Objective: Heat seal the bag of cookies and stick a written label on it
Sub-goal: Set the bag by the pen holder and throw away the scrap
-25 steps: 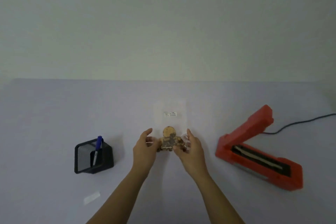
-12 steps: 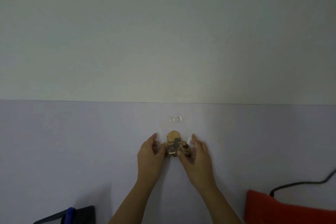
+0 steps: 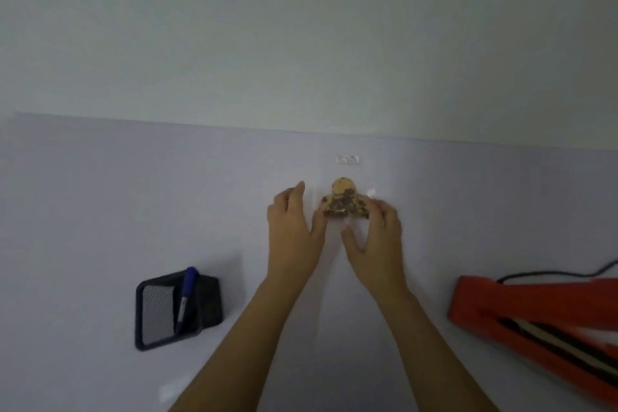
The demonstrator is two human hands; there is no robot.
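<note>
A clear bag of cookies (image 3: pixel 344 202) lies flat on the pale table, brown cookies bunched at its near end. A small printed white label (image 3: pixel 347 159) shows on its far part. My left hand (image 3: pixel 294 227) holds the bag's left edge, thumb against the cookies. My right hand (image 3: pixel 378 234) grips the right side, fingers over the cookies and thumb spread below them. The bag's clear outline is hard to see. The red heat sealer (image 3: pixel 535 318) sits at the right, its jaw lifted.
A black mesh pen holder (image 3: pixel 160 311) with a blue pen (image 3: pixel 187 291) stands at the left. A small white blank label (image 3: pixel 170 390) lies near the front edge. The sealer's black cord (image 3: pixel 551 274) runs off to the right. A plain wall rises behind the table.
My view tipped up and then back down and left, so the pen holder and sealer are in sight again. Both hands stayed on the bag; my right thumb has spread away.
</note>
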